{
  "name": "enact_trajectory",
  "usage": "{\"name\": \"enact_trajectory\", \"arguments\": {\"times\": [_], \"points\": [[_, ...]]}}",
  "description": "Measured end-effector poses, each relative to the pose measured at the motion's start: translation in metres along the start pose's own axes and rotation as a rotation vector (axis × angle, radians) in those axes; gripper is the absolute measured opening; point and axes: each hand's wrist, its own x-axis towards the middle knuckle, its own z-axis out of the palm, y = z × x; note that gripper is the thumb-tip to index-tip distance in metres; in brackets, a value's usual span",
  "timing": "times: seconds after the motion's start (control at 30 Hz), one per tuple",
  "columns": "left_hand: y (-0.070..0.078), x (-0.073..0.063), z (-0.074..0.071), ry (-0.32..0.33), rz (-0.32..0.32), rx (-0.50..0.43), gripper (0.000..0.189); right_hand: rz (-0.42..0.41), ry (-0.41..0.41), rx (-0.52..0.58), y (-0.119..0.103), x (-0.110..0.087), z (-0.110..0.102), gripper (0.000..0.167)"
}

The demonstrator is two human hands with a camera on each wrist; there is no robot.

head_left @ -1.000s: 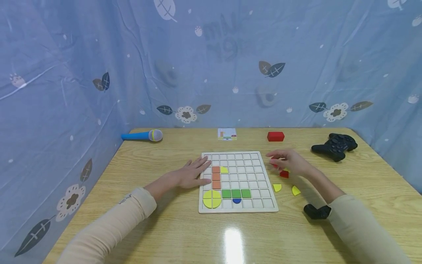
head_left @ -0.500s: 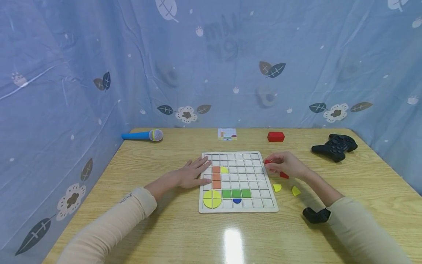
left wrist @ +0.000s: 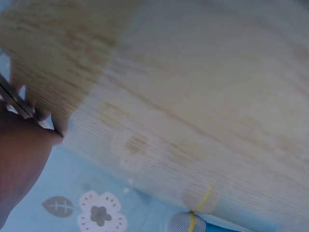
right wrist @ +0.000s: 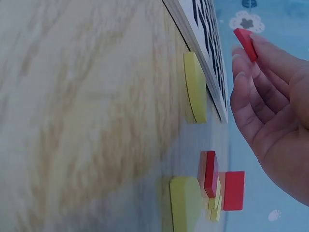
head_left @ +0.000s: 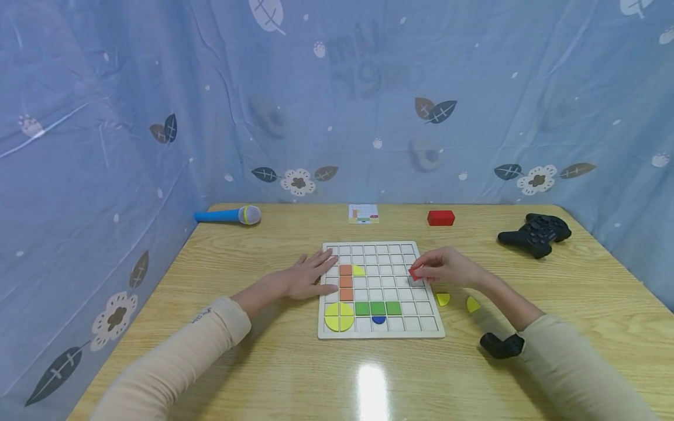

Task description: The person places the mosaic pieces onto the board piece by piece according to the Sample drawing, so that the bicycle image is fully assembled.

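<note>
A white grid board [head_left: 379, 335] lies on the wooden table. On it sit orange squares [head_left: 346, 281], green squares [head_left: 377, 308], a blue half-round tile [head_left: 378, 320], a yellow disc of quarter pieces [head_left: 339, 317] and a single yellow quarter [head_left: 358, 271]. My left hand [head_left: 305, 278] rests with spread fingers on the board's left edge. Over the board's right side, my right hand [head_left: 447, 268] pinches a small red tile [right wrist: 246, 44] between thumb and fingers, held tilted. Yellow quarter tiles [head_left: 443, 299] and another red tile [right wrist: 211, 174] lie on the table near that hand.
Along the back stand a blue toy microphone [head_left: 226, 216], a small printed card [head_left: 364, 214] and a red block [head_left: 440, 218]. A black game controller [head_left: 534, 235] lies at the right. A dark device [head_left: 502, 346] shows at the right cuff. Blue patterned cloth [head_left: 337, 105] hangs behind.
My right hand has moved left with the red tile, from beside the board to over its right columns. The left hand stays in place.
</note>
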Motion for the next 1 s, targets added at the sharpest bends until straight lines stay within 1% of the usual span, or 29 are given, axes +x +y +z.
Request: {"name": "enact_trajectory", "arguments": {"times": [0.13, 0.3, 0.5, 0.6, 0.67, 0.83, 1.0], "points": [[-0.001, 0.000, 0.001, 0.003, 0.008, -0.001, 0.080, -0.023, -0.033, 0.007, 0.000, 0.003, 0.004, 0.018], [-0.002, 0.000, 0.001, 0.005, 0.020, -0.003, 0.079, -0.015, -0.103, 0.009, -0.002, 0.005, 0.007, 0.019], [-0.001, 0.000, 0.000, 0.013, 0.030, -0.010, 0.079, -0.052, -0.178, -0.029, -0.006, 0.008, 0.010, 0.015], [-0.001, 0.000, 0.001, 0.006, 0.024, -0.003, 0.080, -0.069, -0.204, -0.049, -0.008, 0.009, 0.012, 0.013], [-0.001, 0.001, 0.001, 0.005, 0.020, -0.002, 0.080, -0.072, -0.193, -0.075, -0.008, 0.009, 0.013, 0.012], [-0.001, 0.000, 0.001, 0.004, 0.013, -0.001, 0.080, -0.053, -0.124, -0.108, -0.007, 0.008, 0.013, 0.016], [0.000, 0.000, -0.001, 0.005, 0.014, -0.004, 0.080, 0.001, -0.046, -0.065, -0.007, 0.007, 0.009, 0.025]]}}
